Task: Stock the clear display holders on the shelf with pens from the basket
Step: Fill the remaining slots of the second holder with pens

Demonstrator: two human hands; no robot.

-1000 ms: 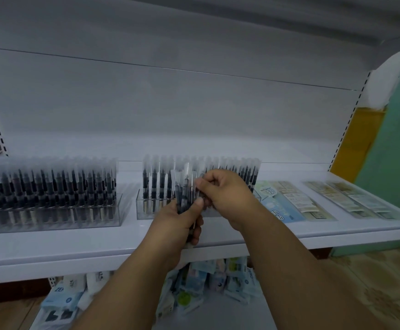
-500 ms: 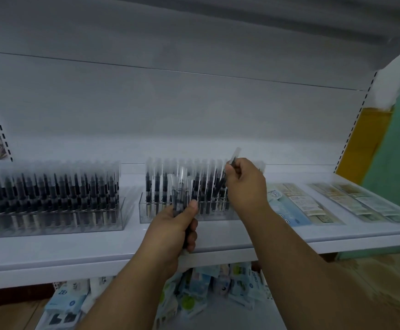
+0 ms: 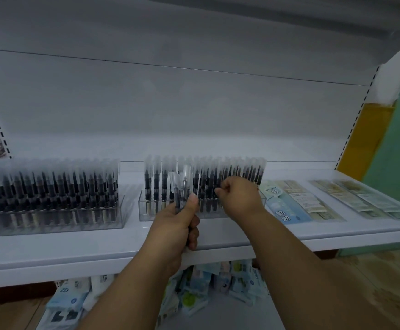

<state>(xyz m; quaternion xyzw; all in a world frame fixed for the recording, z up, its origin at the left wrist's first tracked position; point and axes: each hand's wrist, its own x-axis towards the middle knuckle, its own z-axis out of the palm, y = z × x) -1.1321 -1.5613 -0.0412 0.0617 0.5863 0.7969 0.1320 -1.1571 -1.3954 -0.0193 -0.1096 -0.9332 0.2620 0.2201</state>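
Head view: the left hand (image 3: 174, 221) grips a small bundle of pens (image 3: 181, 189) upright, fingers curled round the barrels and thumb pressed up the front, caps pointing to 12 o'clock. The bundle stands in front of the middle holder (image 3: 146, 210), toward its left half. The right hand (image 3: 239, 196) is at 3 o'clock from the bundle, near it but apart, low against the holder's right half. Its fingers (image 3: 220, 190) are curled in, seemingly pinching a pen among the standing rows, though the pen itself cannot be told from its neighbours. The right hand is the nearer to the holder's slots; the left is nearer the shelf (image 3: 51, 248) edge. For the next pen, I judge the right hand has to travel toward 9 o'clock to the bundle and draw one out along its upright axis.

The pens have dark barrels under clear, frosted caps, slim and alike. A second holder (image 3: 51, 210) at 9 o'clock looks full. No basket is in sight.
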